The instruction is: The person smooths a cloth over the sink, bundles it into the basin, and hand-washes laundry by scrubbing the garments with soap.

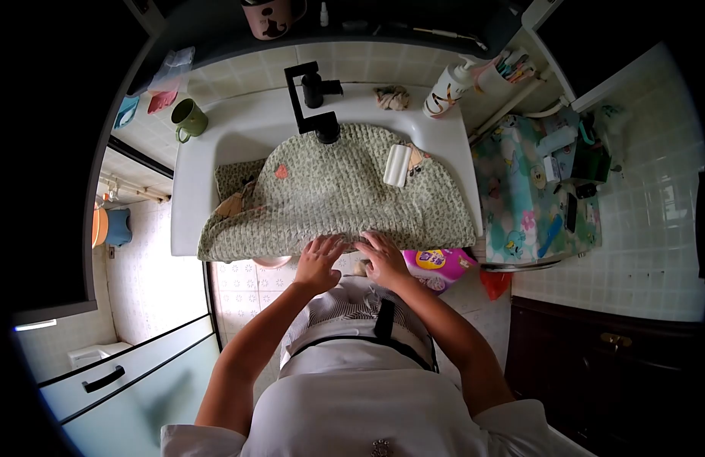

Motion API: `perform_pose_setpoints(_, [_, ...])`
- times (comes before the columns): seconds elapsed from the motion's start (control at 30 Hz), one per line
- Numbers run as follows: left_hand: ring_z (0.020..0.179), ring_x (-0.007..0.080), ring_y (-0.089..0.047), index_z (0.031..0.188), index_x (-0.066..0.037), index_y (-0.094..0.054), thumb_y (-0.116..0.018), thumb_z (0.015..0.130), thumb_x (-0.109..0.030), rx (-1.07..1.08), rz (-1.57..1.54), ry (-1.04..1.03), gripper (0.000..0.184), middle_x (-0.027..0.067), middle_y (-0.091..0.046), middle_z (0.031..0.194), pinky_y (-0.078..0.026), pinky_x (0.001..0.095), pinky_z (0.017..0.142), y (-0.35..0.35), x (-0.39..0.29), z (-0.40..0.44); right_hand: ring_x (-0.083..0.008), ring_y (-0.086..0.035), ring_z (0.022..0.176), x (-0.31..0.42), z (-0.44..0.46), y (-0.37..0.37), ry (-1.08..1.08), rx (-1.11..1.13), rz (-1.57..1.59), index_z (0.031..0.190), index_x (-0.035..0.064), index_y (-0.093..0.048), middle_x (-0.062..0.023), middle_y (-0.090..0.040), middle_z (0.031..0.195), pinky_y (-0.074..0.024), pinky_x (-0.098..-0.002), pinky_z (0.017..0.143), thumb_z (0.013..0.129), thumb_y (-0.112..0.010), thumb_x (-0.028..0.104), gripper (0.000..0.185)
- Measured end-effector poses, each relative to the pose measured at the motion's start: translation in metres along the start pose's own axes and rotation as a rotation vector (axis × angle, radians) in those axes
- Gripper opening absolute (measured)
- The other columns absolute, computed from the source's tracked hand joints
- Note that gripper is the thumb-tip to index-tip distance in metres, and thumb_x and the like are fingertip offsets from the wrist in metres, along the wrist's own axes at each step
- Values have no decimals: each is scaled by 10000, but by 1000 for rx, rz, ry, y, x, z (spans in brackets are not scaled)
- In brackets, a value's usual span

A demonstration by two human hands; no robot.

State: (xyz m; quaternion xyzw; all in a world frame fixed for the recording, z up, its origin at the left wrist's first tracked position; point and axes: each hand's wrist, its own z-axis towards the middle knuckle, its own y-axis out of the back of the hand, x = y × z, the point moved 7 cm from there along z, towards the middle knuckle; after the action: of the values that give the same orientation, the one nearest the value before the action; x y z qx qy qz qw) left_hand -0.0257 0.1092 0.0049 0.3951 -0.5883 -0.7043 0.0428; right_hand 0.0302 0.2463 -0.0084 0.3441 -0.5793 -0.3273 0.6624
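A green patterned quilted cloth (329,183) is spread over the white sink (186,206), its near edge hanging over the front rim. At that near edge lies my left hand (319,260), fingers stretched over the cloth and thumb apart below. Close beside it, my right hand (383,260) rests on the same edge with its fingers spread. A white bar of soap (397,165) lies on the right part of the cloth. Under the black faucet (319,114), the cloth reaches the spout. What is beneath the cloth is hidden.
A green mug (189,119) stands on the sink's back left corner. At the back right are a crumpled rag (392,97) and a white pump bottle (445,90). A covered washing machine (512,190) stands right. A pink detergent bag (441,266) is below the sink.
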Motion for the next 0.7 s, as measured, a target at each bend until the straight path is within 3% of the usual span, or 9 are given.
perform_pose_setpoints(0.13, [1250, 308, -400, 1250, -162, -517, -612, 599, -130, 32, 47, -15, 658, 84, -457, 1345, -330, 457, 1052, 2, 5, -8, -326, -429, 1236, -20, -9, 15, -92, 50, -16, 1210, 130, -570, -135, -464, 1313, -362, -408, 1042, 667, -627, 36, 554])
perform_pose_setpoints(0.37, [1253, 315, -400, 1206, -136, -542, -611, 602, -115, -26, -12, 7, 609, 105, -466, 1327, -319, 458, 1069, -10, -8, 11, -348, -384, 1278, -12, -8, 3, -49, -23, -18, 1253, 131, -535, -146, -448, 1328, -321, -435, 1072, 660, -649, 37, 611])
perform_pose_setpoints(0.4, [1267, 314, -390, 1235, -145, -527, -614, 611, -120, 4, 1, -3, 630, 101, -451, 1346, -308, 453, 1080, -9, -9, 8, -325, -401, 1267, -9, -12, 5, -36, 0, -8, 1269, 156, -520, -124, -430, 1349, -330, -422, 1071, 671, -604, 8, 622])
perform_pose_setpoints(0.7, [1277, 318, -376, 1266, -154, -508, -623, 622, -126, 44, 40, -25, 655, 105, -426, 1369, -302, 458, 1080, -12, -9, 19, -332, -392, 1274, -32, -11, 20, -96, -49, -51, 1230, 125, -547, -138, -437, 1351, -319, -436, 1072, 667, -620, 14, 579])
